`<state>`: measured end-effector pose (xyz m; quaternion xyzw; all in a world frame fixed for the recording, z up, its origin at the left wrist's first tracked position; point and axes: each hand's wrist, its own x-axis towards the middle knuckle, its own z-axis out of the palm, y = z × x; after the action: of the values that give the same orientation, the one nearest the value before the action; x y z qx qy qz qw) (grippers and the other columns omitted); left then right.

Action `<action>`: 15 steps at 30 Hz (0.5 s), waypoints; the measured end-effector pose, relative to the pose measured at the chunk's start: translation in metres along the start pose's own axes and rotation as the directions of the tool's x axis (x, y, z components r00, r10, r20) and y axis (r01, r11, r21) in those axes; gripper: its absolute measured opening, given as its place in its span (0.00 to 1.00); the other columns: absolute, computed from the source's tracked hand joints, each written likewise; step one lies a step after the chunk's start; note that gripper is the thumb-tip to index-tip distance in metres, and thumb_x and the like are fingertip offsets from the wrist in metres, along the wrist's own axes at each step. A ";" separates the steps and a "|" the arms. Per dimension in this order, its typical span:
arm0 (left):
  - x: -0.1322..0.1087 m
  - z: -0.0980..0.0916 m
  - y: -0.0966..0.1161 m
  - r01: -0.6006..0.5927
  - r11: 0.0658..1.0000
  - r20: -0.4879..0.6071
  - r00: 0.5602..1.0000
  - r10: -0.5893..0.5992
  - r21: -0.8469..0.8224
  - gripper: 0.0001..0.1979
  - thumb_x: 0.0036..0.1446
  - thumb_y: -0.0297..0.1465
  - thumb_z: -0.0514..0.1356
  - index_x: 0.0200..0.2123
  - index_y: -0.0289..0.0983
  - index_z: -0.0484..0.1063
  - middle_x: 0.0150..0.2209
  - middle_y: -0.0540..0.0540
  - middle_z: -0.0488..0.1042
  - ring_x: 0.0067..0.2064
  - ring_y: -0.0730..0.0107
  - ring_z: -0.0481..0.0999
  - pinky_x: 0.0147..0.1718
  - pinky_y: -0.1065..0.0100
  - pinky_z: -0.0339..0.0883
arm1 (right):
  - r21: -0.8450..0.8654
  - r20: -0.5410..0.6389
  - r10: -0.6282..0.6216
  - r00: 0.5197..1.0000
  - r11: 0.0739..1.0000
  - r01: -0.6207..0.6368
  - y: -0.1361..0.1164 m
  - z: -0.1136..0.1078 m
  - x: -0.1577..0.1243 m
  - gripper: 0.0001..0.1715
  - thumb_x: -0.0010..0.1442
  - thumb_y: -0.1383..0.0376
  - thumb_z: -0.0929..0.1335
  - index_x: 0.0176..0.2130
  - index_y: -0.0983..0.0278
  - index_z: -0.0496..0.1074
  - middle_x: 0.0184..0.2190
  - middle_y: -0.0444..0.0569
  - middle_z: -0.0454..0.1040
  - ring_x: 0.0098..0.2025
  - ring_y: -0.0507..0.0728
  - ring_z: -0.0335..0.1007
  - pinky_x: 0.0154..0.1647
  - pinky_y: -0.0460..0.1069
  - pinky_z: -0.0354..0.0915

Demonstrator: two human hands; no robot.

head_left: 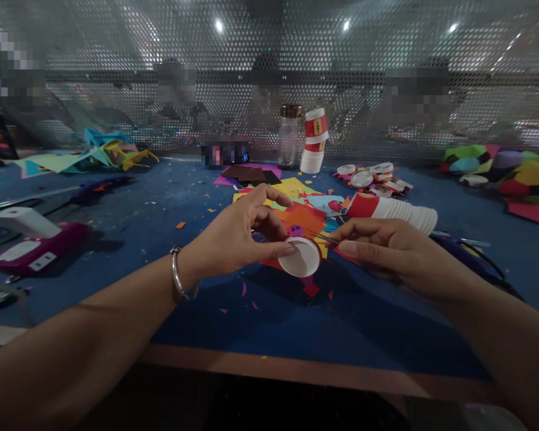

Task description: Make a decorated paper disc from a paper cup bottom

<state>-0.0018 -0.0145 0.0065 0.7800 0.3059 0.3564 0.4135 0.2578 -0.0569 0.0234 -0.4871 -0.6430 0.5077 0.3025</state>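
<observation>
My left hand pinches a cut-off paper cup base by its rim, the thumb pressing on its white round face. At the upper edge of the base sits a small purple piece with dark marks, and a red paper strip shows below it. My right hand is closed on a thin metal tool, whose kind I cannot make out for sure. Its tip points left toward the purple piece. Orange paper and other coloured sheets lie behind both hands.
Nested paper cups lie beyond my right hand; another stack stands beside a clear bottle. Cut cup rings are piled at back right. A purple power strip sits left. A perforated screen closes off the back.
</observation>
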 end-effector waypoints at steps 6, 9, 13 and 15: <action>-0.001 0.000 0.000 -0.045 0.999 -0.031 0.998 0.045 0.027 0.30 0.55 0.32 0.72 0.56 0.38 0.62 0.36 0.50 0.80 0.40 0.67 0.82 0.42 0.65 0.72 | 0.063 -0.112 0.011 0.994 0.998 -0.004 0.002 -0.001 0.002 0.37 0.49 0.37 0.78 0.40 0.65 0.73 0.15 0.31 0.52 0.17 0.44 0.39 0.16 0.45 0.33; -0.001 -0.001 0.001 -0.031 0.999 -0.054 0.998 0.030 -0.014 0.30 0.55 0.31 0.72 0.56 0.38 0.62 0.36 0.50 0.80 0.41 0.67 0.82 0.43 0.64 0.73 | 0.084 -0.130 -0.002 0.992 0.996 0.013 0.003 0.000 0.003 0.36 0.49 0.38 0.78 0.38 0.64 0.73 0.16 0.31 0.52 0.17 0.44 0.38 0.16 0.45 0.32; -0.001 0.001 0.001 0.010 0.996 -0.051 0.999 -0.014 -0.083 0.30 0.56 0.30 0.72 0.56 0.38 0.61 0.36 0.50 0.79 0.41 0.67 0.82 0.42 0.65 0.73 | 0.103 -0.145 -0.020 0.989 0.994 0.036 0.005 0.003 0.005 0.35 0.50 0.38 0.78 0.37 0.64 0.72 0.16 0.32 0.54 0.17 0.44 0.40 0.16 0.45 0.32; -0.001 0.003 0.002 0.026 0.992 -0.036 0.999 -0.031 -0.125 0.30 0.56 0.30 0.71 0.57 0.38 0.60 0.37 0.50 0.79 0.42 0.68 0.82 0.43 0.65 0.74 | 0.108 -0.141 -0.018 0.990 0.994 0.033 0.005 0.004 0.005 0.35 0.50 0.38 0.78 0.37 0.64 0.71 0.17 0.32 0.54 0.17 0.44 0.40 0.16 0.45 0.32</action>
<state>0.0006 -0.0173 0.0067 0.7414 0.3019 0.3836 0.4605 0.2540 -0.0535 0.0172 -0.4958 -0.5973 0.5031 0.3798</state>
